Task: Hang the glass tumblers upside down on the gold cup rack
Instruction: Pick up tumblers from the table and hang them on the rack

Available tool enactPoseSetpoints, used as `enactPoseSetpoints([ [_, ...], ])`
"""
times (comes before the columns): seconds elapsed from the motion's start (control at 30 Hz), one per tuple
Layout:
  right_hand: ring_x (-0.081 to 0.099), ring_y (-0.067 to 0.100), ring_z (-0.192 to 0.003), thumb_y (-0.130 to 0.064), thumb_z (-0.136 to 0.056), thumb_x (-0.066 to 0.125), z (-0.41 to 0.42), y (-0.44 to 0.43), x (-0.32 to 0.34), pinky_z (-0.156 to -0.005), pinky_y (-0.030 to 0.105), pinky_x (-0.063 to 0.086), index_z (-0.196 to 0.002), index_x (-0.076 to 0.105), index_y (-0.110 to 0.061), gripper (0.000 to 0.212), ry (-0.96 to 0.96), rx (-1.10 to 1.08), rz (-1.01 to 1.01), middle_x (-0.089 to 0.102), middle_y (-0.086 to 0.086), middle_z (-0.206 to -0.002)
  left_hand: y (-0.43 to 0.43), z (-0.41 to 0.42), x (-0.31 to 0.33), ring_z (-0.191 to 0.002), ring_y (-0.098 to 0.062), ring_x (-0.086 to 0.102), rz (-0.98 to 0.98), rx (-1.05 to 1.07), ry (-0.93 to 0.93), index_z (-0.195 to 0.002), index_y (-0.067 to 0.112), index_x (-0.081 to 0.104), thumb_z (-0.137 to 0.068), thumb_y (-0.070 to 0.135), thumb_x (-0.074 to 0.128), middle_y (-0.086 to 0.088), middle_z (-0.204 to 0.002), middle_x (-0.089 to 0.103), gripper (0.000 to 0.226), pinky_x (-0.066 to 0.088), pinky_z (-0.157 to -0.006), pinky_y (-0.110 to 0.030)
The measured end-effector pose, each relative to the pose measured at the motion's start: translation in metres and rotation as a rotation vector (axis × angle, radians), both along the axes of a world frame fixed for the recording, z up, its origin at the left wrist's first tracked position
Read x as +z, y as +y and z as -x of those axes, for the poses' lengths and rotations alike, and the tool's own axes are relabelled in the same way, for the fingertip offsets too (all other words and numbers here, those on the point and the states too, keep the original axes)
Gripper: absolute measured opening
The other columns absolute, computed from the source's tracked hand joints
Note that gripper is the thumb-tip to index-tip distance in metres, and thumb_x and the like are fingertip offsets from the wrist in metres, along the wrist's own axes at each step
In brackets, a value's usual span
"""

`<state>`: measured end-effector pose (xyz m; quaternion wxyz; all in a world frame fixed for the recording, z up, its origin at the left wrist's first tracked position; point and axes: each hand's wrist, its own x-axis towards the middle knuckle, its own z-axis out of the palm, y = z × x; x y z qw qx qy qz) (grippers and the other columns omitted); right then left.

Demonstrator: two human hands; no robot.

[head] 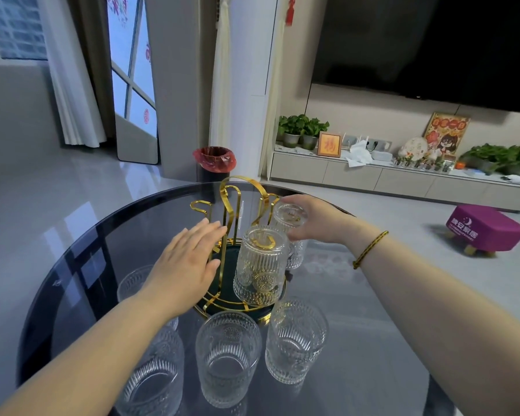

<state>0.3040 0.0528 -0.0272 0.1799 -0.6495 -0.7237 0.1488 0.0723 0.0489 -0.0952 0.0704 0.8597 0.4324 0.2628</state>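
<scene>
The gold cup rack (pixel 231 202) stands on a dark round base at the middle of the glass table. One ribbed glass tumbler (pixel 260 265) hangs upside down on a near prong. My right hand (pixel 315 219) grips a second upside-down tumbler (pixel 290 217) on a prong at the rack's right. My left hand (pixel 189 265) is flat with fingers apart, resting against the rack's left side. Several upright tumblers stand in front: one at the centre (pixel 227 355), one at the right (pixel 296 340), one at the left (pixel 153 376), and another partly hidden behind my left wrist (pixel 132 283).
The round dark glass table (pixel 81 265) ends just beyond the rack. Behind it on the floor stands a bin with a red bag (pixel 214 163). A purple stool (pixel 485 228) sits on the floor at the right, with a low TV cabinet (pixel 403 175) along the wall.
</scene>
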Motion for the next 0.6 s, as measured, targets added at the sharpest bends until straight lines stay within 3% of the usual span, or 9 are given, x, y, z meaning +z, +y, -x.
enactPoseSetpoints([
  [0.6,0.035,0.022,-0.128,-0.017,-0.073,0.068,-0.001,0.005,-0.011,-0.108,0.035,0.031,-0.133,0.031,-0.016,0.071,0.034,0.001,0.034,0.037,0.009,-0.141,0.000,-0.003,0.000,-0.139,-0.008,0.003,-0.002,0.019,-0.007,-0.138,0.026,0.014,-0.091,0.025,0.041,0.005,-0.152,0.015,0.054,-0.009,-0.106,-0.024],
])
